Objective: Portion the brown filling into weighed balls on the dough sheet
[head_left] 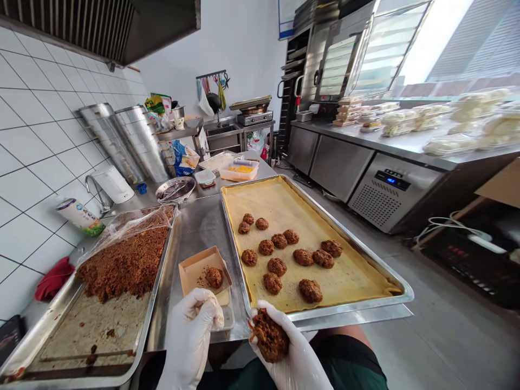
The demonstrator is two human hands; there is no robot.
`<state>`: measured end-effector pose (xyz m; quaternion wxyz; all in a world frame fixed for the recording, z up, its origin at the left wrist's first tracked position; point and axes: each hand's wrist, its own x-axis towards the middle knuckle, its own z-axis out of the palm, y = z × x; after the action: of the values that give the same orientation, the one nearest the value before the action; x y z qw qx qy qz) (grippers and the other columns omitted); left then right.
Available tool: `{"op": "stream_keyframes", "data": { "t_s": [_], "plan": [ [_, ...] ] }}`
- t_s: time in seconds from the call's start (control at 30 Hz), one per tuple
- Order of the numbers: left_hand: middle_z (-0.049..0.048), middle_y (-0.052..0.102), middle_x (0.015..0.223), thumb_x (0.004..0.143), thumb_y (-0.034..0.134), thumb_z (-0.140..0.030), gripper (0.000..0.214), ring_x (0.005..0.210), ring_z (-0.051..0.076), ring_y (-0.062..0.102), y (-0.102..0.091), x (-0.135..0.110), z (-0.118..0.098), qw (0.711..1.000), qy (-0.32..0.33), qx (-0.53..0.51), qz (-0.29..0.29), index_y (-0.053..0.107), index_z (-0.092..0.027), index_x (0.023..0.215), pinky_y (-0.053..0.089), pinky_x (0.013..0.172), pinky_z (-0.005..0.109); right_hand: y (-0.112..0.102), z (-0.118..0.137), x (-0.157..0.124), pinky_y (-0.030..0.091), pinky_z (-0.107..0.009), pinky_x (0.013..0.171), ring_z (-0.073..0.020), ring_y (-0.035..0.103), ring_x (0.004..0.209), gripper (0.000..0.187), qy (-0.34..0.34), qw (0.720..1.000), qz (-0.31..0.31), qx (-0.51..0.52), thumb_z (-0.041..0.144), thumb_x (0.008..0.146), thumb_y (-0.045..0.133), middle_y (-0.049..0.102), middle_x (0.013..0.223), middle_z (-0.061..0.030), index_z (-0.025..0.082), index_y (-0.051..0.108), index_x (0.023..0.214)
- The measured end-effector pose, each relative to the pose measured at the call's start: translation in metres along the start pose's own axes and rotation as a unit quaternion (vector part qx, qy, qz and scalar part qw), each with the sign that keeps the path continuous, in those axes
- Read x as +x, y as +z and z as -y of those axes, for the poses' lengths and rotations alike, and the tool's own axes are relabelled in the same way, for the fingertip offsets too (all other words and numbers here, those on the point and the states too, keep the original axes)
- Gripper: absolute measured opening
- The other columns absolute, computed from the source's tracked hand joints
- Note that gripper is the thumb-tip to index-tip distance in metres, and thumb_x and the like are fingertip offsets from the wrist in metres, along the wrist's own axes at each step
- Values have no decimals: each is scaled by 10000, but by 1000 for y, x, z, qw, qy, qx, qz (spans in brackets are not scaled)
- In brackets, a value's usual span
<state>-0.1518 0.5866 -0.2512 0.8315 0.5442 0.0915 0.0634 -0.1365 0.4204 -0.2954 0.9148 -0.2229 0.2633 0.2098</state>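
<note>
My right hand (280, 344), in a white glove, cups a lump of brown crumbly filling (271, 337) in its palm and fingers, near the front edge of the baking tray (347, 304). My left hand (194, 325), gloved too, has its fingers curled into a pinch; whatever is between them is hidden. Just beyond the left hand, an open cardboard box (190, 277) holds one brown ball (214, 277) with crumbs, on a small kitchen scale (228, 316). Several shaped brown lumps (277, 266) lie on the yellow liner (264, 197) of the baking tray.
At left, a metal tray (159, 271) holds a heap of brown filling (122, 260), partly under plastic film (132, 227). A bottle (80, 215), a red cloth (54, 279) and a plastic container (239, 170) stand around. Packed boxes (400, 122) line the right counter (385, 142).
</note>
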Motion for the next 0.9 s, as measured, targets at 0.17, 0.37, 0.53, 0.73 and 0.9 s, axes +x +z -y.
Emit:
{"op": "stream_keyframes", "data": {
  "t_s": [0.17, 0.37, 0.53, 0.73, 0.9],
  "plan": [
    [-48, 472, 585, 883, 690, -315, 299, 552, 67, 442, 2, -1, 2, 1000, 4, -9, 2, 543, -161, 673, 312, 557, 231, 1, -1, 0, 535, -231, 550, -162, 676, 686, 297, 6, 1000, -3, -1, 284, 643, 878, 745, 783, -55, 165, 742, 878],
    [-61, 448, 563, 859, 716, -376, 363, 508, 61, 452, 3, 0, 5, 987, -58, -147, -2, 523, -164, 637, 359, 536, 227, 2, -2, -2, 533, -242, 548, -163, 673, 683, 331, 10, 1000, -1, -4, 298, 626, 895, 740, 787, -40, 170, 737, 887],
    [148, 763, 844, 864, 675, -493, 417, 855, 248, 730, 7, -2, 3, 971, -155, -181, 9, 755, -88, 913, 559, 750, 331, 3, 0, -5, 548, -258, 582, -174, 680, 702, 274, 14, 999, 28, -6, 308, 676, 867, 744, 803, -52, 171, 738, 875],
    [125, 774, 914, 782, 802, -298, 274, 837, 189, 729, 8, -4, 4, 983, -137, -120, -17, 752, -111, 976, 574, 755, 282, 3, 1, -6, 546, -254, 579, -184, 687, 717, 229, 20, 999, 34, 7, 311, 733, 824, 741, 802, -62, 158, 745, 885],
    [-10, 647, 679, 748, 834, -300, 259, 523, 30, 521, 10, -5, 6, 994, -104, -38, -23, 633, -136, 737, 388, 488, 155, 3, 0, -7, 561, -267, 596, -185, 690, 719, 206, 21, 999, 30, 13, 300, 761, 802, 747, 819, -68, 154, 747, 896]
  ]
}}
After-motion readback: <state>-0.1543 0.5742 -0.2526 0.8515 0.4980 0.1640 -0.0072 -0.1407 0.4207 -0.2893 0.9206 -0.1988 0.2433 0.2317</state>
